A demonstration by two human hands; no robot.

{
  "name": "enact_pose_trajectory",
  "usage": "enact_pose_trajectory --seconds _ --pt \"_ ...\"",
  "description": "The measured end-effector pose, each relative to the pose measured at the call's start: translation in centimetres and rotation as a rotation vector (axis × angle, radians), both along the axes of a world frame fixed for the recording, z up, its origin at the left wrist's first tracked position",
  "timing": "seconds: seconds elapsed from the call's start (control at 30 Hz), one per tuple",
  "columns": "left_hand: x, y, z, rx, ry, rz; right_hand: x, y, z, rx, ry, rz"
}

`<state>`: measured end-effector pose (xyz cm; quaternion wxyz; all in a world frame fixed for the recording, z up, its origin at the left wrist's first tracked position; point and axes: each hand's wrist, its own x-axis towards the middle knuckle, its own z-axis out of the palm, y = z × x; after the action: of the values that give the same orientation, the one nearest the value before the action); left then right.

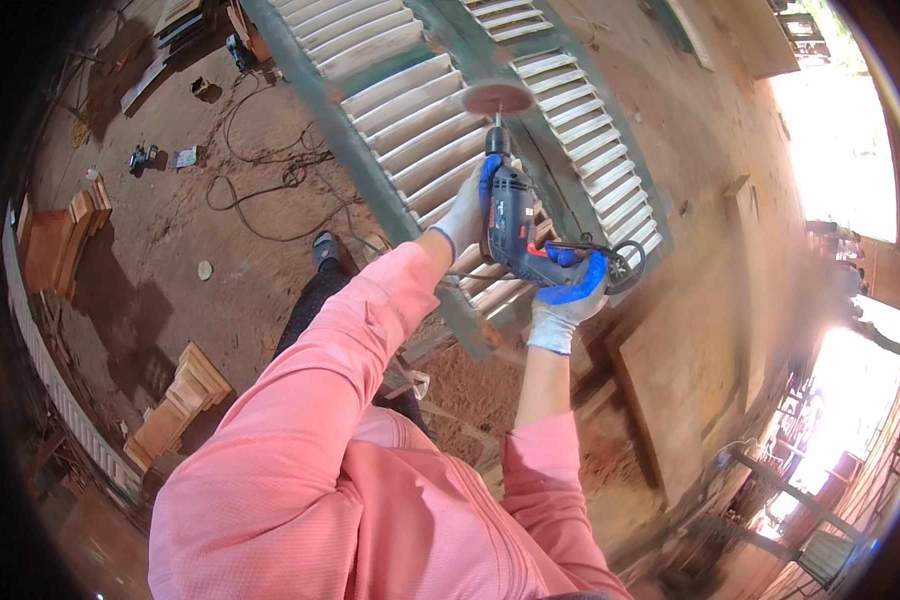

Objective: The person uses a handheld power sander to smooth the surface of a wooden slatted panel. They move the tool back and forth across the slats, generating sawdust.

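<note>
Drill (511,215) within both hands' grip

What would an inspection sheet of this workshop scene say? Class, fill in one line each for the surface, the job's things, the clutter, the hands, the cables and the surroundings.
Surface: louvred shutter, green frame, pale slats, lying over a dusty earth floor.
Job's things: blue power drill with a round sanding disc near the slats.
Clutter: wooden pieces, offcuts, small tool on the floor.
Hands: left hand gloved, on the drill body; right hand gloved, on its handle.
Cables: black cord looped across the floor.
Surroundings: boards to the right, bright daylight beyond.
</note>
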<state>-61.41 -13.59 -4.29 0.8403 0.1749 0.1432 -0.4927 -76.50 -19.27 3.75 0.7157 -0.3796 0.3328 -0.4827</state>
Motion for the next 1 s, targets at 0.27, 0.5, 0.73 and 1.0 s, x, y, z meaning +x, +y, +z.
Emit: enact_pose_trajectory --seconds 0.27,0.5,0.73,1.0 --pt "-0.6 2.3 -0.3 -0.016 0.06 0.03 0.4 0.8 1.6 0.04 -0.069 0.075" --pt "-1.4 4.1 0.2 -0.004 0.13 0.053 0.9 0.6 2.4 -0.004 0.017 0.197" --pt "-2.0 5.4 3.1 -0.022 0.144 0.023 1.6 2.3 5.2 -0.042 0.103 0.058" --pt "-3.0 3.9 2.4 -0.061 0.178 -0.023 0.1 0.5 2.9 -0.183 0.131 0.086"
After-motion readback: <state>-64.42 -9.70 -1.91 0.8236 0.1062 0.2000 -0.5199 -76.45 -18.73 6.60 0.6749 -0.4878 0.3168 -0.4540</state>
